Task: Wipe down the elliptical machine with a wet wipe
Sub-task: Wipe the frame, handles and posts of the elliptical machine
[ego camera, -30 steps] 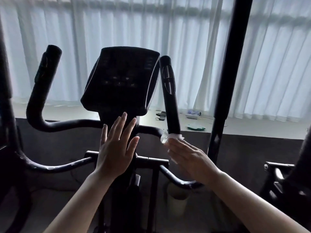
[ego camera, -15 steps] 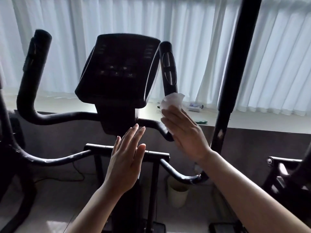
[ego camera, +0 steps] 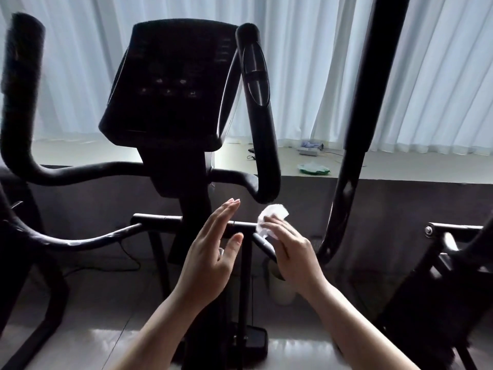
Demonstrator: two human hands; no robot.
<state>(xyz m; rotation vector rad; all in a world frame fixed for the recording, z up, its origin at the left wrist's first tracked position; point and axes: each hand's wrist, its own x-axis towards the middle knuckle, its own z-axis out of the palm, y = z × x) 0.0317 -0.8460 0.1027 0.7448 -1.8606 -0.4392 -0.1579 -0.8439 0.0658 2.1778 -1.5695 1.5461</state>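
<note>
- The right hand point(ego camera: 292, 252) presses a crumpled white wet wipe point(ego camera: 272, 218) against the lower crossbar point(ego camera: 240, 227) of the elliptical machine point(ego camera: 176, 86); its fingers lie over the wipe, and whether the thumb curls under cannot be seen.
- The left hand point(ego camera: 210, 252) hovers just beside it, fingers straight, holding nothing.
- The console above both hands is dark against the bright curtains point(ego camera: 306, 76), its buttons hard to read.
- A pale bin point(ego camera: 280, 289) sits below the right hand, partly hidden by the wrist.
- Beyond the right hand, an upright handlebar point(ego camera: 257, 108) and a tall swing arm point(ego camera: 354, 145) stand apart with open room between them.
</note>
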